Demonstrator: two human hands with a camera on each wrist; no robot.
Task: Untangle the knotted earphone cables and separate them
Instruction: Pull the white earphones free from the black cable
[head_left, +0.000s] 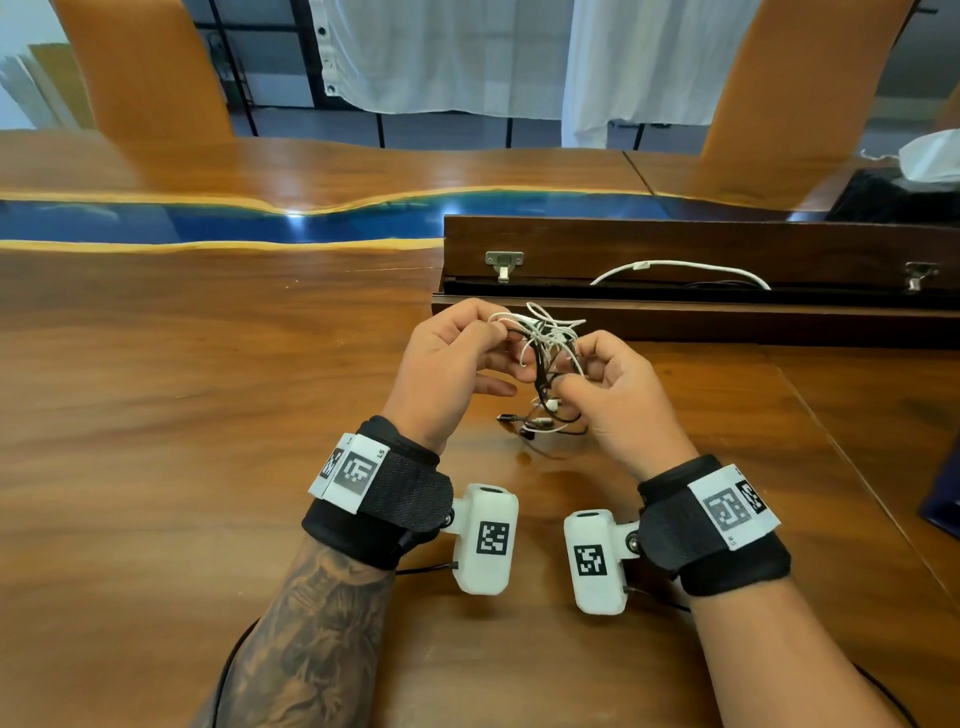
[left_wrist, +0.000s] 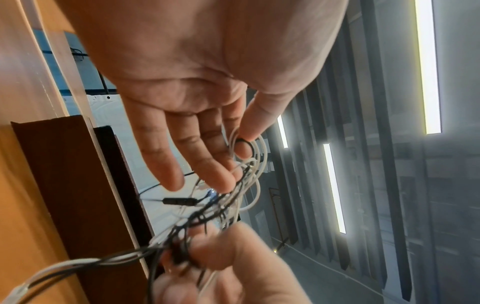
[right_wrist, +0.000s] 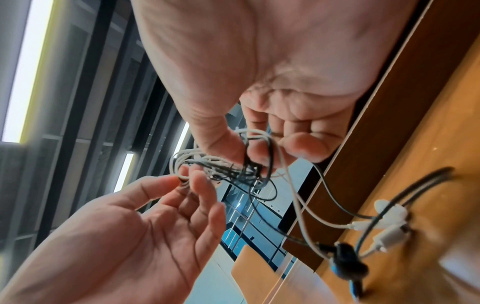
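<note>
A knot of white and black earphone cables (head_left: 549, 347) hangs between my two hands above the wooden table (head_left: 208, 415). My left hand (head_left: 457, 353) pinches white and black loops at the knot's upper left between thumb and forefinger (left_wrist: 242, 142), its other fingers loosely extended. My right hand (head_left: 608, 384) pinches the dark core of the tangle (right_wrist: 249, 164) between thumb and fingers. Loose ends with white earbuds and plugs (right_wrist: 389, 224) and a black plug (right_wrist: 345, 257) trail down onto the table (head_left: 545, 423). A black inline remote (left_wrist: 179, 201) hangs within the tangle.
An open dark wooden box (head_left: 675, 280) lies just behind the hands, with a white cable (head_left: 680, 267) in it. A blue resin strip (head_left: 260, 221) runs across the table. Orange chair backs (head_left: 140, 67) stand beyond. A dark blue object (head_left: 943, 499) sits at the right edge.
</note>
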